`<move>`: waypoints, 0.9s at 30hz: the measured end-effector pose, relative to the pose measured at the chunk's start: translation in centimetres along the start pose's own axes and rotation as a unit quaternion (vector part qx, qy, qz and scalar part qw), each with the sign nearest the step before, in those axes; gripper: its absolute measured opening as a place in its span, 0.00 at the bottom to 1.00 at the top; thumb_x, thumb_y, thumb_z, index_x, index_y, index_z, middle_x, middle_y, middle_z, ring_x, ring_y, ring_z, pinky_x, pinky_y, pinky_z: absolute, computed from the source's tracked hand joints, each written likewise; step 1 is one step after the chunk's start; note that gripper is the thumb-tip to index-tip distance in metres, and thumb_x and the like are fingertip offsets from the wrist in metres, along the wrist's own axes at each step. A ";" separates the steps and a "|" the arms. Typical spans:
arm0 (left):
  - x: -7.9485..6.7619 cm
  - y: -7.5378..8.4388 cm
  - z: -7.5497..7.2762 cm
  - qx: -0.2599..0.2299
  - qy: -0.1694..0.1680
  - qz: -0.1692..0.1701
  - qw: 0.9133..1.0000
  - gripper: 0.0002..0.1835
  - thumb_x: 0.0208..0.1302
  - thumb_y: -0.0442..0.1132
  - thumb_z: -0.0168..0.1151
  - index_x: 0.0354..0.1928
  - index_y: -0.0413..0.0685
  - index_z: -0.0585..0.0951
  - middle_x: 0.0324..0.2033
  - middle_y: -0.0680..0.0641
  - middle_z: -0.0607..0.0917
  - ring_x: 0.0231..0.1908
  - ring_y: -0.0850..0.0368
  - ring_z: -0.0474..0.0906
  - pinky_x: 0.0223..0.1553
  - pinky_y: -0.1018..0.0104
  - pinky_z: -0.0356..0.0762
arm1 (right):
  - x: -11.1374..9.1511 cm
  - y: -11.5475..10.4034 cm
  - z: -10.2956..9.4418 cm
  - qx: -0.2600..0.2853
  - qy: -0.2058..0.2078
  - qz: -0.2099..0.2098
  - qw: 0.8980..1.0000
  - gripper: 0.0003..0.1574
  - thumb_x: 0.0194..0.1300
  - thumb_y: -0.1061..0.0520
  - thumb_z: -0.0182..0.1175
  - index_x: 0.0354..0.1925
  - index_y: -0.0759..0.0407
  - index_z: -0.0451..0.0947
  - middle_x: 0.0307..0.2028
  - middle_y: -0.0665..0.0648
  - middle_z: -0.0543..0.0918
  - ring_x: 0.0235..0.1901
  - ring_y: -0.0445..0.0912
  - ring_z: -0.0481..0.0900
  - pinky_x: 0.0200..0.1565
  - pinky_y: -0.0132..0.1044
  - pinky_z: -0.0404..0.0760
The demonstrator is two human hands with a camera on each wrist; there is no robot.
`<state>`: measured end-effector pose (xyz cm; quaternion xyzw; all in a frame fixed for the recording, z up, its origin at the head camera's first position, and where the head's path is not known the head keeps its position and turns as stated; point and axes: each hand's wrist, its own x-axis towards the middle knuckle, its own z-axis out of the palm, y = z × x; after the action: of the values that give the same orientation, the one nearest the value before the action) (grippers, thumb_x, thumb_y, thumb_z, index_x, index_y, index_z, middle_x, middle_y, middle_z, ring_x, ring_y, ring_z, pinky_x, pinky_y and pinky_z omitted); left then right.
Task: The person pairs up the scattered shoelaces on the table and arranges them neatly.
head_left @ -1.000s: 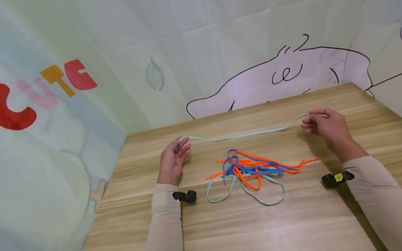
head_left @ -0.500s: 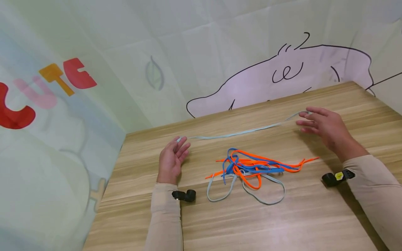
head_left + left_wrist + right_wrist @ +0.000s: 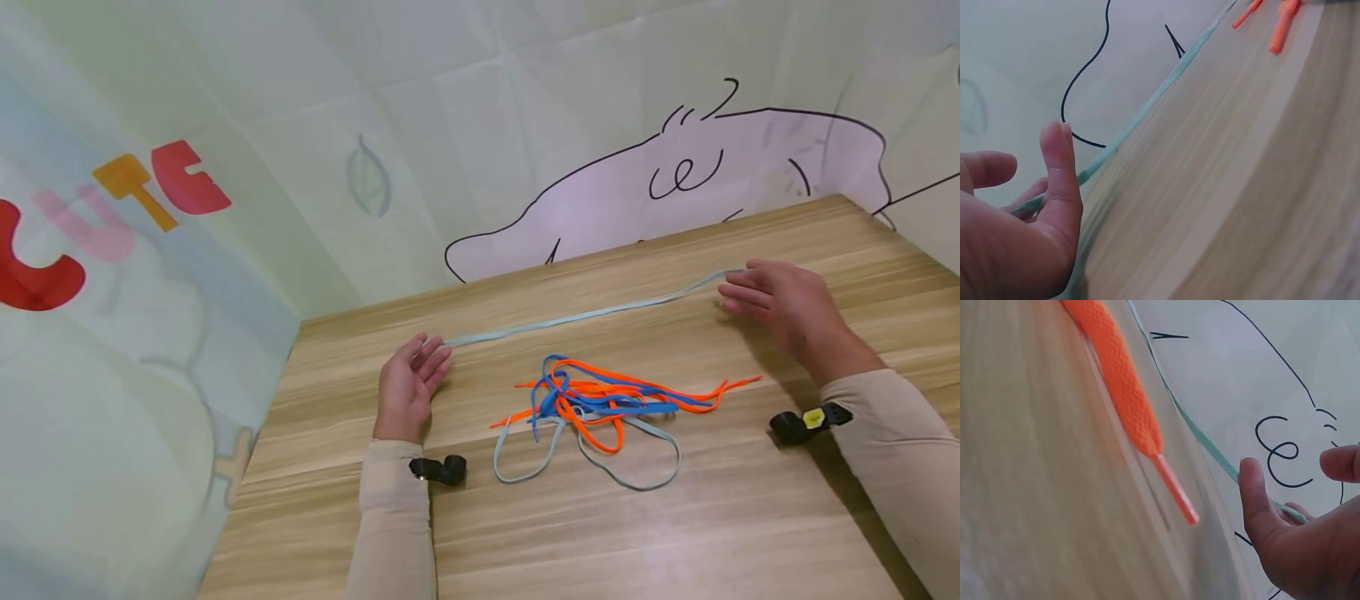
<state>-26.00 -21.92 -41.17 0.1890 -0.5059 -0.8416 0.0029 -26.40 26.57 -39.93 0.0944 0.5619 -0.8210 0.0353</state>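
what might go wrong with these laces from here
The single light-blue lace runs nearly straight between the left hand and right hand; a harder pull might slip it from the fingers.

Lowered toward the person, it could land on the pile and join the tangle.

The blue laces and orange laces cross tightly, so tugging one could snarl the rest.

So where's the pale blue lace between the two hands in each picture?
Head: pale blue lace across the middle, from left hand to right hand.
Left wrist: lace from lower left up to the top edge.
Right wrist: lace from the top edge to lower right.
Shared landmark: small, pointed black mark.
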 end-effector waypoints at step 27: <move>0.0 -0.2 0.2 0.027 0.007 -0.002 1.000 0.21 0.75 0.41 0.54 0.64 0.39 0.71 0.49 0.46 0.81 0.36 0.58 0.85 0.37 0.68 0.83 | 0.3 -0.3 -0.4 0.079 0.050 0.022 0.995 0.42 0.78 0.60 0.45 0.80 0.50 0.39 0.67 0.56 0.60 0.48 0.40 0.83 0.54 0.34 0.79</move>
<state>-26.06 -21.70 -41.25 0.1956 -0.5279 -0.8264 -0.0004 -26.69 27.10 -39.83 0.1507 0.4944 -0.8559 0.0177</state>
